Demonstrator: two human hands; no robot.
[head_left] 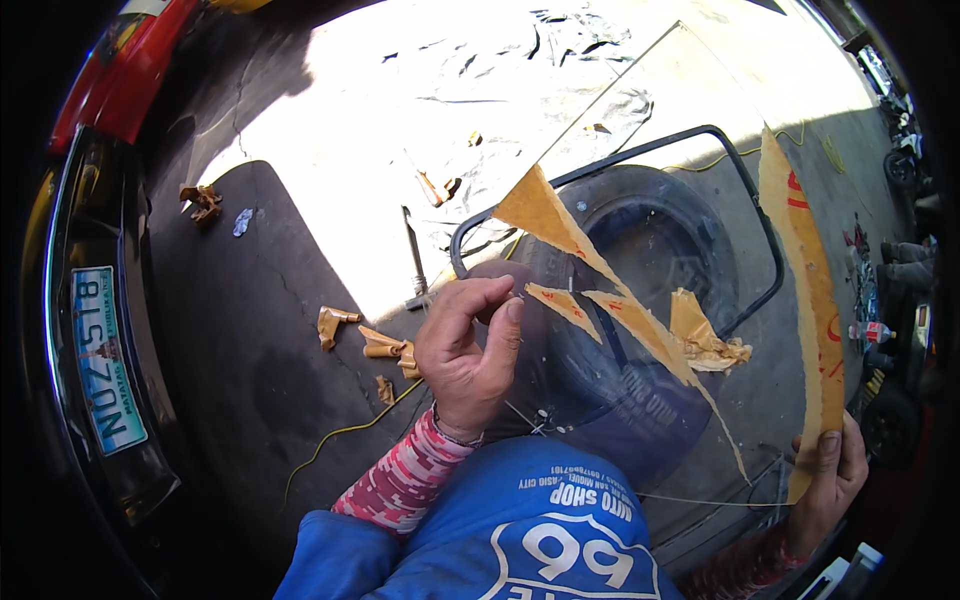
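At the far left stand a glossy red vehicle part (125, 75) and, nearer, a black car bumper (60, 330) bearing a white rectangular licence plate (108, 360). Right of these, on the grey concrete floor (270, 400), lie a crumpled brown paper scrap (203, 203) and a small crumpled silvery scrap (242, 222). Nearer and further right, more curled brown paper scraps (385, 345) lie near a thin yellow cord (345, 433). A dark metal rod-shaped tool (413, 255) lies just beyond the left hand (465, 350). That hand is raised with its fingers curled and its thumb and forefinger tips close together; whether they pinch anything cannot be told.

Right of it, in front of the person's blue shirt with white print (480, 530), is a large clear flat sheet (690, 230) with ragged brown paper strips (640, 325) on it. Through it show a black tyre (600, 195) and a black tubular frame (640, 150). A long brown paper strip with red marks (805, 300) runs along its right side. The right hand (835, 465) is closed on the sheet's near right corner, thumb over that strip. Farther right lies a clear bottle with a red label (872, 332).
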